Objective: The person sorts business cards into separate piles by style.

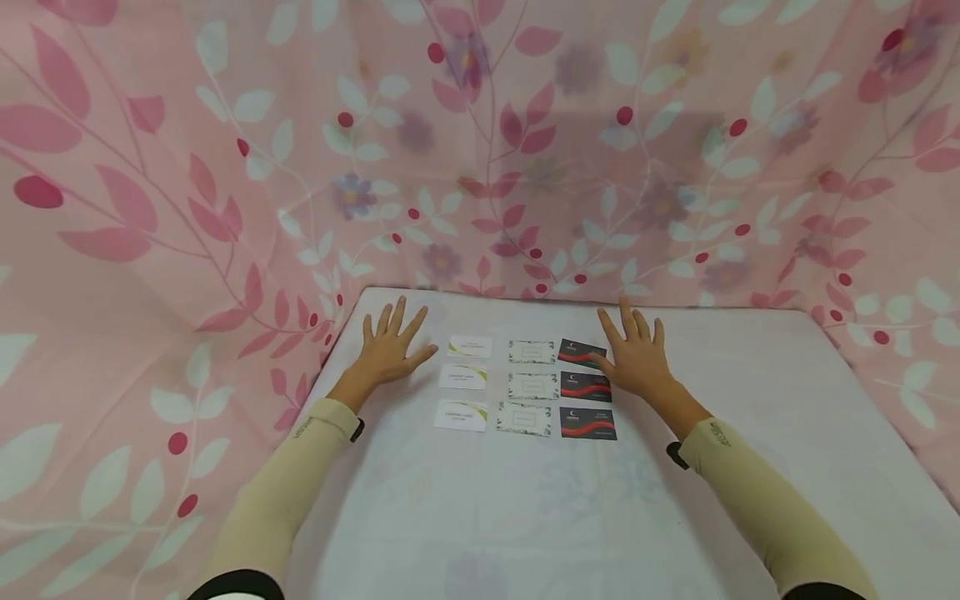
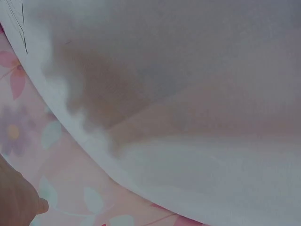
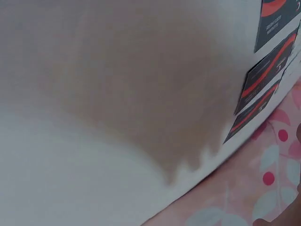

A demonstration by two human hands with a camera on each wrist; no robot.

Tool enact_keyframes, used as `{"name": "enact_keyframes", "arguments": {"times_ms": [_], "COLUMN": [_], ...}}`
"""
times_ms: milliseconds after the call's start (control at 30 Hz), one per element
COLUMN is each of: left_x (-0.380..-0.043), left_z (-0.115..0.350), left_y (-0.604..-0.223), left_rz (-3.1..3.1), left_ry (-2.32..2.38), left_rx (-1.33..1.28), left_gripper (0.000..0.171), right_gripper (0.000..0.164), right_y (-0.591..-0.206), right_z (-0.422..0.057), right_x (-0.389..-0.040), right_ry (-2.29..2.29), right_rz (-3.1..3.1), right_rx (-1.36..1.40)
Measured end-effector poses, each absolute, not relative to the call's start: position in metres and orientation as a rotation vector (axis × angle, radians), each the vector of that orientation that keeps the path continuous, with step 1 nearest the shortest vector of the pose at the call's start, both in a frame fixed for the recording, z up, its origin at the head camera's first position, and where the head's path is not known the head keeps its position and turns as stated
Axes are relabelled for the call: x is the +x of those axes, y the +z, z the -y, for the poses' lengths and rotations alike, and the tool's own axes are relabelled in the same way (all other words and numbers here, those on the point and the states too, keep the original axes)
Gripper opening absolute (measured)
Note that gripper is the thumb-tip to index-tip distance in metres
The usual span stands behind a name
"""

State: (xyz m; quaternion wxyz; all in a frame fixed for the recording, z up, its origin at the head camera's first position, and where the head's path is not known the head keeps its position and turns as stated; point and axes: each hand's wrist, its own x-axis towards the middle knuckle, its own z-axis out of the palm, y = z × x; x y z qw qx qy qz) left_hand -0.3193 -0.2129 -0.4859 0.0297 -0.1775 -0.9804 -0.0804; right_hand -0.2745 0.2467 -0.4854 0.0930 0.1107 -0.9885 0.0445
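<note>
My left hand (image 1: 390,348), fingers spread wide and holding nothing, is left of a column of three white business cards with a yellow-green curve (image 1: 462,377). My right hand (image 1: 636,357) is likewise spread and empty, its thumb overlapping the top one of three black cards with a red wave (image 1: 587,423). Between these columns lie three white cards with leafy borders (image 1: 524,420). In the right wrist view, the black cards (image 3: 269,70) run along the right side, and a shadow of spread fingers falls on the cloth. Only part of the left hand (image 2: 19,200) enters the left wrist view.
A white cloth covers the table (image 1: 465,508), whose far edge meets a pink floral curtain (image 1: 480,167). The same leafy fabric hangs at the left and right sides. Both forearms wear beige sleeves (image 1: 281,479) with dark wrist straps.
</note>
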Motion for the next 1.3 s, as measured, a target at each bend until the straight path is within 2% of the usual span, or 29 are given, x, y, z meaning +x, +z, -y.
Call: {"name": "enact_keyframes", "arguments": {"times_ms": [233,467,867,1033,1300], "left_x": [-0.331,-0.345,-0.362,-0.365,-0.375], "left_z": [0.214,0.209,0.198,0.197,0.185], "left_y": [-0.485,-0.479,-0.486,-0.485,-0.488], "left_rz": [3.083,3.114,3.095,3.145,3.189], "left_ry": [-0.331,-0.579,-0.924,-1.071,-1.097], "left_rx": [-0.606,-0.625,-0.769,-0.722,-0.754], "left_gripper": [0.091,0.095,0.095,0.091,0.070], "right_gripper": [0.095,0.100,0.108,0.105,0.101], "right_y": [-0.476,-0.470,-0.485,-0.487,-0.494], "right_z": [-0.209,-0.168,-0.117,-0.094,-0.079], "right_x": [-0.286,-0.306,-0.332,-0.339,-0.348], "right_ry": [0.188,0.335,0.918,1.093,1.160], "right_rz": [2.900,2.885,2.972,3.045,3.079], "right_rx": [0.575,0.684,0.573,0.569,0.509]}}
